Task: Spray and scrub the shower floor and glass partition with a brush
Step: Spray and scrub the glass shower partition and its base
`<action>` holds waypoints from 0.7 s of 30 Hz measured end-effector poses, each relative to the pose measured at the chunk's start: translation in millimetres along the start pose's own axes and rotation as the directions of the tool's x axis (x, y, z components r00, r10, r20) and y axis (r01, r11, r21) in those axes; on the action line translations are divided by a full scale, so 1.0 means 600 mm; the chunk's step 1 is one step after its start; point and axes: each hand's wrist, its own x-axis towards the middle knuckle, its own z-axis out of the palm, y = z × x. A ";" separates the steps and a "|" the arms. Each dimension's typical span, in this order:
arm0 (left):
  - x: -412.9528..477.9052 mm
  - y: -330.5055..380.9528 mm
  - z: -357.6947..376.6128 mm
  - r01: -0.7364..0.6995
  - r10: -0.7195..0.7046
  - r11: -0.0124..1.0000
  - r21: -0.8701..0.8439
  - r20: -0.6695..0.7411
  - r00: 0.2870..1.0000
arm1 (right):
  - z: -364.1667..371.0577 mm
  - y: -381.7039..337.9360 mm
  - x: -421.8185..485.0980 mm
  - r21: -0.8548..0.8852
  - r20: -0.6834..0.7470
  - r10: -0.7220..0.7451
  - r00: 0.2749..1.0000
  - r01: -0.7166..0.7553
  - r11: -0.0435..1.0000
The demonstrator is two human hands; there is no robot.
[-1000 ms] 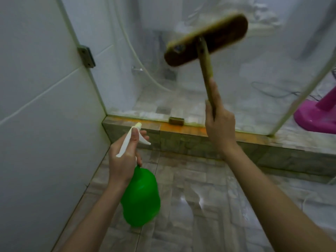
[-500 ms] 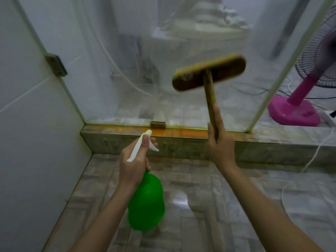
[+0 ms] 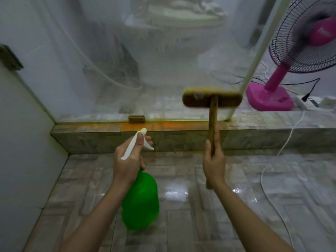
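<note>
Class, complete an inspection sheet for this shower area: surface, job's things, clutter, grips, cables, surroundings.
Surface: floor tiles glossy, wet-looking; kerb bears an orange stain.
Job's things: brush raised before hazy glass partition; green spray bottle.
Clutter: small brown block at the glass foot.
Grips: left grip holds the spray bottle's trigger head; right grip holds the brush handle.
Cables: white cable trails over kerb onto floor; black cable behind the pink fan.
Surroundings: power strip beyond the kerb; white tiled wall left.

No text, brand or number can be read. A pale mark on the pink hub of the fan (image 3: pixel 320 31), right of the glass partition (image 3: pixel 145 70), is too blurred to make out. So is a grey smudge on the brush head (image 3: pixel 198 99), in front of that partition.
</note>
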 end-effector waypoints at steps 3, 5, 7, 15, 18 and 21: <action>-0.004 -0.005 0.005 0.009 -0.009 1.000 0.006 0.013 1.000 | -0.014 0.059 -0.057 -0.053 0.107 0.091 0.990 -0.085 0.995; -0.006 -0.017 0.007 0.045 -0.046 0.998 0.041 0.014 0.999 | -0.012 0.055 -0.040 -0.027 0.088 0.087 0.992 -0.085 0.996; -0.002 -0.032 0.008 0.093 -0.094 0.991 0.095 0.007 0.996 | -0.002 0.036 -0.019 0.014 0.067 0.075 0.995 -0.076 0.997; 0.025 -0.068 0.045 0.191 -0.191 0.955 0.228 -0.024 0.981 | -0.002 0.074 -0.058 -0.103 0.122 0.120 0.985 -0.108 0.989; 0.043 -0.073 0.051 0.267 -0.254 0.942 0.203 -0.087 0.963 | 0.001 0.069 -0.052 -0.092 0.130 0.108 0.986 -0.096 0.991; 0.049 -0.079 0.063 0.297 -0.280 0.934 0.197 -0.112 0.953 | -0.004 0.067 -0.045 -0.055 0.129 0.115 0.985 -0.109 0.993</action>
